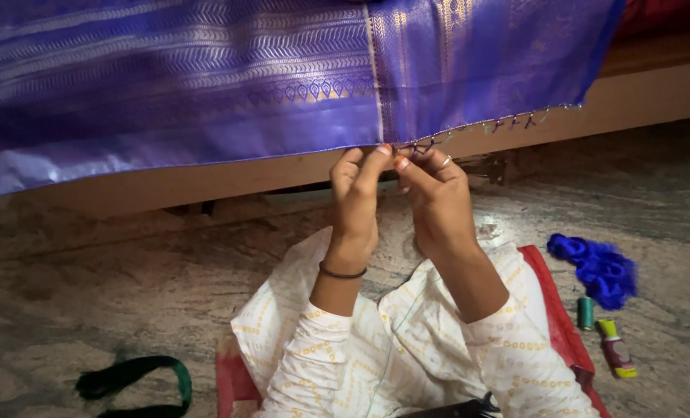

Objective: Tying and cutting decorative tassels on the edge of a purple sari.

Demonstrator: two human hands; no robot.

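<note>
A purple woven cloth with gold patterning hangs over a wooden ledge. Small knotted tassels run along its lower edge to the right. My left hand is raised to that edge, its fingertips pinching the fringe. Close beside it, touching fingertip to fingertip, my right hand pinches the same spot on the cloth's hem. A dark bangle sits on my left wrist and a ring on a right finger. Both forearms come out of white patterned sleeves.
On the stone floor at the right lie a bundle of blue thread, a green thread spool and a small yellow-capped bottle. A dark green and black band lies at the lower left. A red mat is under my lap.
</note>
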